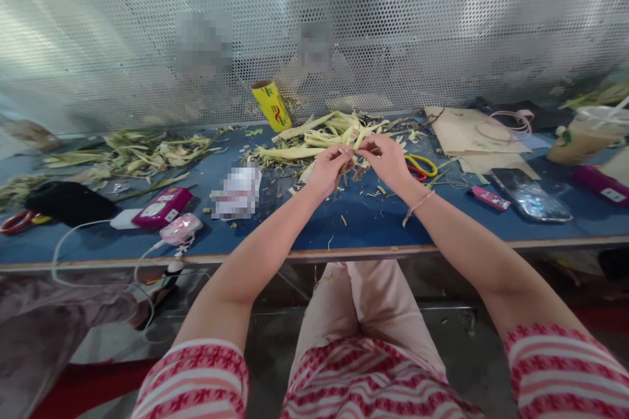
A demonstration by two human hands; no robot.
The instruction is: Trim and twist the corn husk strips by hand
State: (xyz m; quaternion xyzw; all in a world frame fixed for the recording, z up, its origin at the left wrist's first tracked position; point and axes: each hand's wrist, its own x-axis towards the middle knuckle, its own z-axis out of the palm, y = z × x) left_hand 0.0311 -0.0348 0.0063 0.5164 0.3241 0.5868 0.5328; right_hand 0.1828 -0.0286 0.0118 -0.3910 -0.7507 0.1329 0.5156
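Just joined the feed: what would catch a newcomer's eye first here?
Both hands, left hand and right hand, meet at centre over the blue table, pinching thin plant strips. Behind them lies a pile of pale green stalks, with a yellow tube leaning at the perforated metal screen.

**Colours on the blue worktable**

The worktable [373,219] was deep blue with a pale wooden edge. On it, the husk strips [322,137] were pale yellow-green; the scissors [420,165] beside them had yellow and red handles. A yellow tube [272,105] stood at the table's back. Toward the table's left lay a magenta device [157,207] and a black pouch [63,201]. The sleeves [194,380] nearest the camera bore red-and-white stripes.
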